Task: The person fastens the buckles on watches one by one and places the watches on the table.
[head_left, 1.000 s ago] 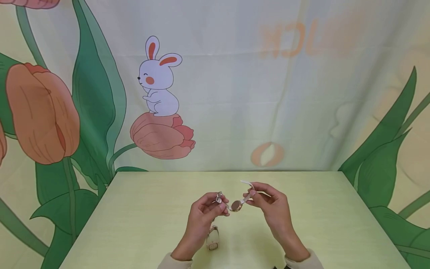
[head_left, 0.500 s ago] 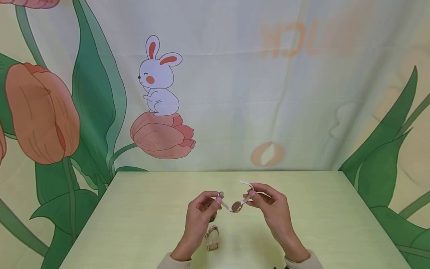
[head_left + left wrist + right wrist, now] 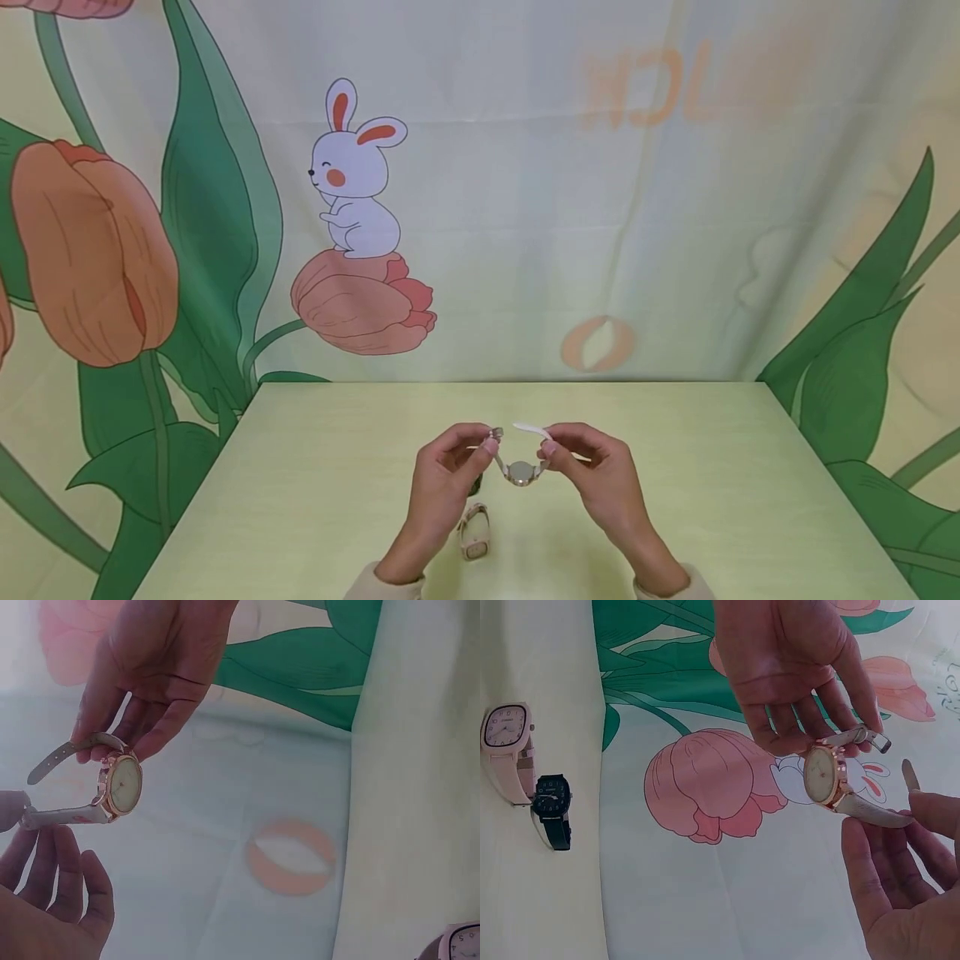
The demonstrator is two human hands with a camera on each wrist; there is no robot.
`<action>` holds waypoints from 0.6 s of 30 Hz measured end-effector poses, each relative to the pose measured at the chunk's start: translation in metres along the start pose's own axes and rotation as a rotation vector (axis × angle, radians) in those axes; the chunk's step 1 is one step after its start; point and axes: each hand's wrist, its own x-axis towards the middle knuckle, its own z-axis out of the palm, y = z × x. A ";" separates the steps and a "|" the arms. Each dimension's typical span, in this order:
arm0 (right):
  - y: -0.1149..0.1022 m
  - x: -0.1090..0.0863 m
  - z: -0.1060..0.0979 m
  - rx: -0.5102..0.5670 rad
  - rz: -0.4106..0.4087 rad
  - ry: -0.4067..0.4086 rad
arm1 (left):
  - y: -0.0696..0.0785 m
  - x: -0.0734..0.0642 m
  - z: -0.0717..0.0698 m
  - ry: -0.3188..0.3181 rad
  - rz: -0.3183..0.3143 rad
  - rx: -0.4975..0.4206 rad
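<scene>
Between my two hands hangs a wristwatch (image 3: 522, 473) with a pale strap and a rose-gold case, unbuckled and bent into a U above the table. My left hand (image 3: 444, 483) pinches the strap's buckle end between thumb and fingers; the metal buckle (image 3: 882, 742) pokes out past the fingertips in the right wrist view. The other strap half is pinched by my right hand (image 3: 603, 479), its punched tip (image 3: 46, 766) sticking out free. The round light dial (image 3: 124, 784) shows in both wrist views.
On the table (image 3: 712, 483), below my left hand, a pink square-faced watch (image 3: 508, 731) stands in a closed loop. Beside it lies a black watch (image 3: 553, 796), mostly hidden by the left hand in the head view. A printed curtain (image 3: 487, 208) hangs behind the table.
My right hand has moved slightly left and down, bringing the strap ends closer together. The dial has tipped and dropped a little. The left hand has shifted slightly left.
</scene>
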 end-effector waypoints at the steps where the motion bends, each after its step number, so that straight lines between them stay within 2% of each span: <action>1: -0.001 -0.001 0.000 -0.003 0.004 -0.002 | 0.001 0.000 0.000 0.000 0.009 -0.001; 5: -0.004 -0.003 0.000 -0.027 0.008 -0.009 | 0.008 -0.002 0.001 -0.016 0.077 -0.008; 8: -0.005 -0.005 0.000 -0.038 -0.001 -0.022 | 0.012 -0.003 0.002 -0.038 0.105 -0.018; 14: -0.007 -0.009 0.000 -0.030 -0.033 -0.052 | 0.016 -0.005 0.004 -0.062 0.043 -0.008; 18: -0.008 -0.009 0.001 -0.026 -0.048 -0.061 | 0.017 -0.006 0.005 -0.072 0.031 0.020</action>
